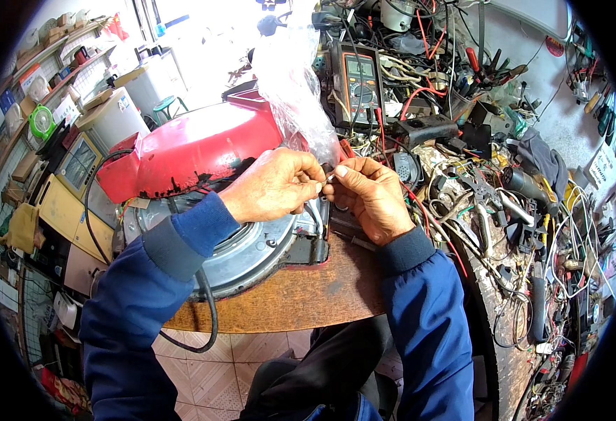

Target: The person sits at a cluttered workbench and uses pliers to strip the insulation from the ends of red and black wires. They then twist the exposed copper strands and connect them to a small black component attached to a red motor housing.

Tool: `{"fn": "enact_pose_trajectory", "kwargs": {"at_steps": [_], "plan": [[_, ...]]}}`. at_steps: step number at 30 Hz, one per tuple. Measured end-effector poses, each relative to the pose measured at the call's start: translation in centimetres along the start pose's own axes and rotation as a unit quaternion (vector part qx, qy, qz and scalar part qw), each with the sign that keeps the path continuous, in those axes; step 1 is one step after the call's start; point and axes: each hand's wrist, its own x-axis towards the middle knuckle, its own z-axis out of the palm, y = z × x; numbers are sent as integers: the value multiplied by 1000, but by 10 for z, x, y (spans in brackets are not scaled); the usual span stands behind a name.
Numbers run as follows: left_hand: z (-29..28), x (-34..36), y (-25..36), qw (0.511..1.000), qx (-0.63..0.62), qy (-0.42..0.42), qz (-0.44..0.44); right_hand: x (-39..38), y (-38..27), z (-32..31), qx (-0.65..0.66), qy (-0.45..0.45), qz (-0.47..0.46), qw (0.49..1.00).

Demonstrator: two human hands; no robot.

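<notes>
Above the right part of an opened red appliance, my two hands meet with fingertips nearly touching. My left hand (276, 184) is closed in a pinch, thumb against forefinger. Thumb and forefinger of my right hand (372, 196) pinch a tiny dark and silvery piece (331, 177), too small to name. What my left fingers hold, if anything, is hidden. Beneath lies a round grey metal body (241, 259) with thick grey leads at its right. The glossy red housing (189, 151) stands tilted behind it, with black smears along its lower edge.
The wooden table (287, 309) has a curved front edge. A black cable (213, 309) hangs over it. Behind my hands are a clear plastic bag (290, 77) and a multimeter (359, 84). Tangled wires, pliers and parts crowd the bench (511, 281) at right. Shelves (55, 52) stand far left.
</notes>
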Motion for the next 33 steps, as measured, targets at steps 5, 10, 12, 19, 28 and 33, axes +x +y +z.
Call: {"fn": "enact_pose_trajectory", "kwargs": {"at_steps": [5, 10, 12, 19, 28, 33], "plan": [[0, 0, 0, 1000, 6, 3, 7, 2, 0, -4, -15, -13, 4, 1000], [0, 0, 0, 1000, 15, 7, 5, 0, 0, 1, -3, 2, 6, 1000], [0, 0, -1, 1000, 16, 7, 9, 0, -1, 0, -7, -1, 9, 1000], [2, 0, -1, 999, 25, 20, 21, 1, 1, -1, -31, 1, -6, 999], [5, 1, -2, 999, 28, 26, 12, 1, 0, 0, -82, 12, -29, 996], [5, 0, -2, 999, 24, 35, 18, 2, 3, 1, -89, 18, -38, 995]]}}
